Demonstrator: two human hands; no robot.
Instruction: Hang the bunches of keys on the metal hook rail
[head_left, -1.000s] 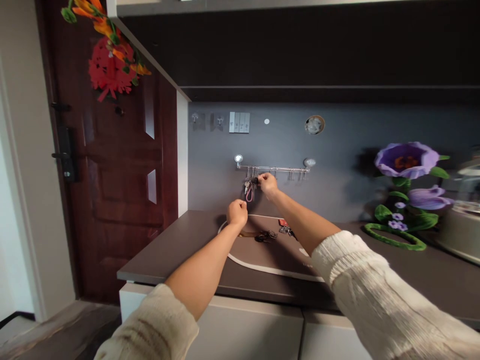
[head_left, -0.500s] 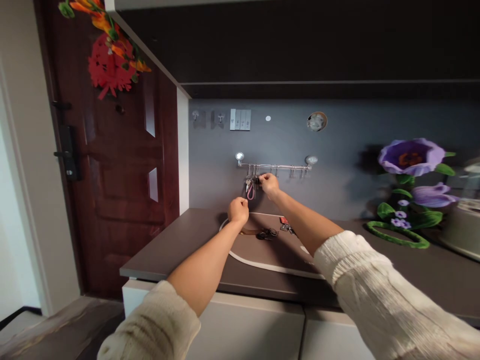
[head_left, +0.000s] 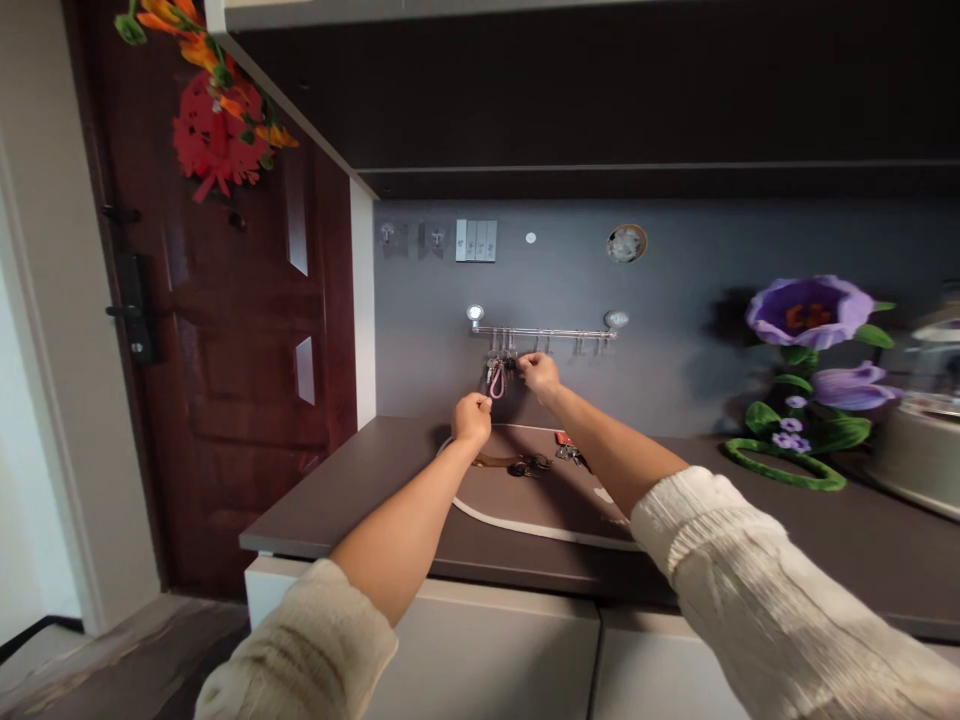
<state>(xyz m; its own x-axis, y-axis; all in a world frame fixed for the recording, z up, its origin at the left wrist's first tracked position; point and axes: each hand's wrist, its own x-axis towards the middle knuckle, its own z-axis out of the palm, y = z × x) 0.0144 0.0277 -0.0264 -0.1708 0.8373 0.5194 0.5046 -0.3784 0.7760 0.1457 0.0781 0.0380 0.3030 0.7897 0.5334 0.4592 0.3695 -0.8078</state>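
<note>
Head view: keys (head_left: 491, 369) with a pink strap (head_left: 496, 395) are hanging from the left part of the wall rail (head_left: 559, 333). The right hand (head_left: 538, 376) is holding thumb and fingertips together beside them, and the left hand (head_left: 472, 418) is curling just below the strap; whether either is grasping anything cannot be told.
</note>
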